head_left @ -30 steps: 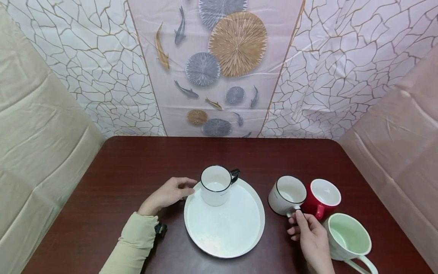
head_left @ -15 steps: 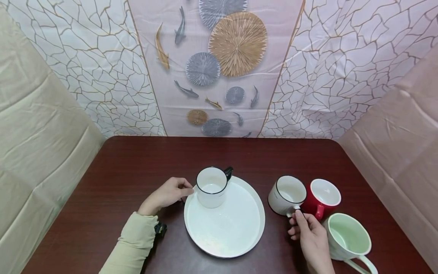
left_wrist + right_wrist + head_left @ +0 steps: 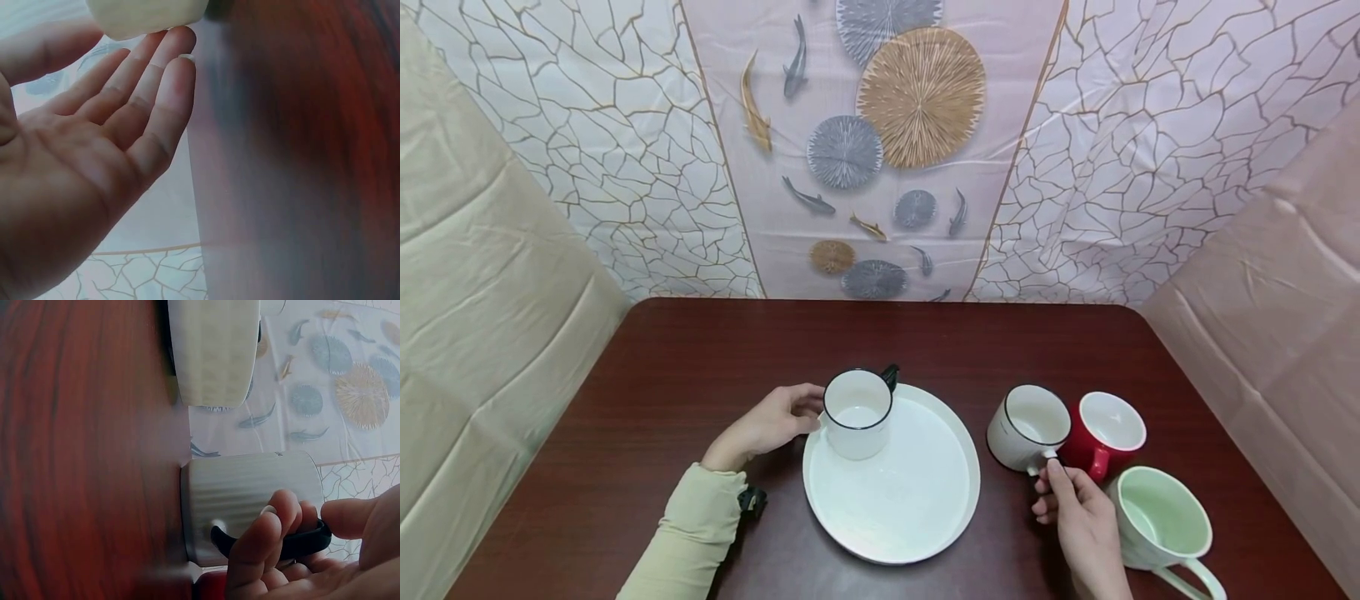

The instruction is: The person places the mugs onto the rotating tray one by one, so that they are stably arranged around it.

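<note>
A white mug with a black rim (image 3: 856, 440) stands upright on the far left part of a round white tray (image 3: 898, 508), its black handle pointing to the far right. Beside that mug and the tray's left rim is my left hand (image 3: 763, 427); its fingers are loosely extended in the left wrist view, and whether they touch the mug cannot be made out. My right hand (image 3: 1084, 521) grips the black handle of a second white mug (image 3: 1015, 446), which stands upright on the table right of the tray. Ridges run around that mug's wall in the right wrist view.
A red mug (image 3: 1078, 454) with a white inside stands just right of the second white mug. Nearer the front right is a large pale green mug (image 3: 1138, 542), close to my right hand. The dark red wooden table (image 3: 730, 350) ends at a patterned cloth wall.
The mug on the tray has shifted a little left and nearer, and its handle has turned toward the far side. My left fingertips moved slightly left. My right hand stays on its handle.
</note>
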A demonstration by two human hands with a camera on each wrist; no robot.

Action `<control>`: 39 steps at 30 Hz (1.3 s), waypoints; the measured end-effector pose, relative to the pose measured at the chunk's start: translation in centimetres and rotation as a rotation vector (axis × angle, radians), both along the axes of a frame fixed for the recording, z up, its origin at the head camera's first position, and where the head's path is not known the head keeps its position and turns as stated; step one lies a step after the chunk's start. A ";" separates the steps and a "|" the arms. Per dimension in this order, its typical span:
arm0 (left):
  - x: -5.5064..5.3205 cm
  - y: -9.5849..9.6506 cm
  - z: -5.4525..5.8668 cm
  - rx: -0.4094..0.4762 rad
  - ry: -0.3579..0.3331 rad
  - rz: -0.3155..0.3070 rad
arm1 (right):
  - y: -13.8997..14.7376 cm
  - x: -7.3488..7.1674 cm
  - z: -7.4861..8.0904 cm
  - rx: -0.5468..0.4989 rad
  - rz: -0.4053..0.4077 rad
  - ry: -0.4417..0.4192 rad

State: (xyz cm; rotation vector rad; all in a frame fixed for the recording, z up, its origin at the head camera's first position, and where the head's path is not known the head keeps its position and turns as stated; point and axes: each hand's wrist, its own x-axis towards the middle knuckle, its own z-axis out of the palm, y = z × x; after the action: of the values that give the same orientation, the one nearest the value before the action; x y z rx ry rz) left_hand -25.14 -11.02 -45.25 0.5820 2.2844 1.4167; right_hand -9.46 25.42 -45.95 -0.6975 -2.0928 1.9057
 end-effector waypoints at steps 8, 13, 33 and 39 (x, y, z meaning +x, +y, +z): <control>0.1 -0.1 -0.1 0.014 0.003 0.029 | -0.2 0.3 -0.1 -0.011 -0.010 0.045; 0.0 -0.2 -0.3 0.007 0.008 0.031 | -0.6 0.6 0.1 0.008 -0.033 0.062; -0.4 -0.3 -0.2 0.000 -0.039 0.066 | -4.7 0.7 4.3 0.103 0.108 0.303; -0.4 -0.5 -0.5 -0.005 -0.044 0.074 | -6.2 -0.1 4.5 0.190 0.214 0.235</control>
State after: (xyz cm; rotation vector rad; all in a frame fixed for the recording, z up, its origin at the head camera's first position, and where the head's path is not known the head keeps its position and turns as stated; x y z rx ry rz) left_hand -25.50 -11.47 -45.76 0.4647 2.2957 1.4431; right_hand -9.54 19.19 -41.44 -0.2044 -2.2281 1.7574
